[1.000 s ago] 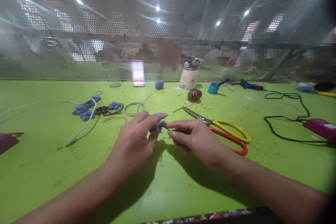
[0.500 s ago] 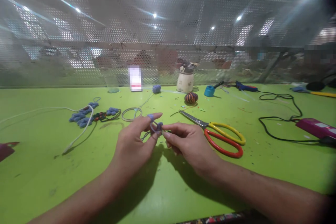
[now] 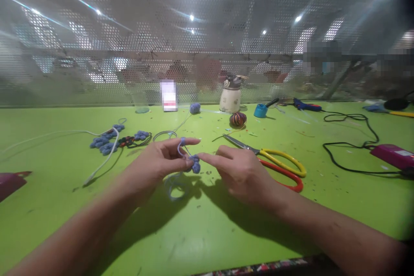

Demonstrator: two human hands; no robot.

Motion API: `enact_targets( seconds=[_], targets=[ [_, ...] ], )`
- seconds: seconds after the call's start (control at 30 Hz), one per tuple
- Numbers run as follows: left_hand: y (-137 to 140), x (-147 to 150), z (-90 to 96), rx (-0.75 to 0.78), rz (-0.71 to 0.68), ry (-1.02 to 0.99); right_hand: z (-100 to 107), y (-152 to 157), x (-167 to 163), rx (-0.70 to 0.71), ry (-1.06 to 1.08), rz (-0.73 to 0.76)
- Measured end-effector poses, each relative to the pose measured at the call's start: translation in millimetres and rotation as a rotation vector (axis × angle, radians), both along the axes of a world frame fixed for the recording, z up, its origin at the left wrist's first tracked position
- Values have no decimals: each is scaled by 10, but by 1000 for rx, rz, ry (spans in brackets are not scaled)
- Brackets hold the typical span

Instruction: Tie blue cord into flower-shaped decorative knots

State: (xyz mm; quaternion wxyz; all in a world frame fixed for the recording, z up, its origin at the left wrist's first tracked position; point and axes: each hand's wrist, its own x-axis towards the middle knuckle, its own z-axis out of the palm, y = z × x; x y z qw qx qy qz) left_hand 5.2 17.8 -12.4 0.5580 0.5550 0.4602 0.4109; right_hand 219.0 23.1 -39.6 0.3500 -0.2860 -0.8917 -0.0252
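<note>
My left hand point(image 3: 154, 160) pinches a small blue-purple crocheted piece point(image 3: 195, 165) between thumb and fingers. Matching yarn wraps round its raised index finger, and a loose loop of yarn point(image 3: 176, 187) hangs below. My right hand point(image 3: 243, 173) has its index fingertip at the top of the piece, while the other fingers curl in. What these fingers hold, if anything, is hidden. Just beyond the right hand lie large scissors point(image 3: 284, 161) with one yellow and one red handle. A blue-purple yarn ball point(image 3: 195, 108) sits farther back.
Finished-looking blue crocheted flowers point(image 3: 105, 143) and a white cable point(image 3: 111, 155) lie at left. Farther back stand a phone point(image 3: 169, 95), a bottle point(image 3: 230, 98), a multicoloured yarn ball point(image 3: 237, 120) and a blue pot point(image 3: 260, 111). A glue gun point(image 3: 307, 105) and magenta device point(image 3: 393, 156) lie right.
The crocheted piece has turned so more of it shows past my left thumb. My right hand has gone from a pinch beside it to a pointing index finger. The yarn loop now hangs lower.
</note>
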Motion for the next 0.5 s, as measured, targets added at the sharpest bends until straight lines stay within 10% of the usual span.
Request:
enact_targets(
  seconds=[0.2,0.5],
  targets=[
    [32,-92,35,-20,-8,16,67,-63,49,125,-159,-23],
    [7,-23,60,-11,-22,23,100,-49,-7,-303,165,194]
  ],
)
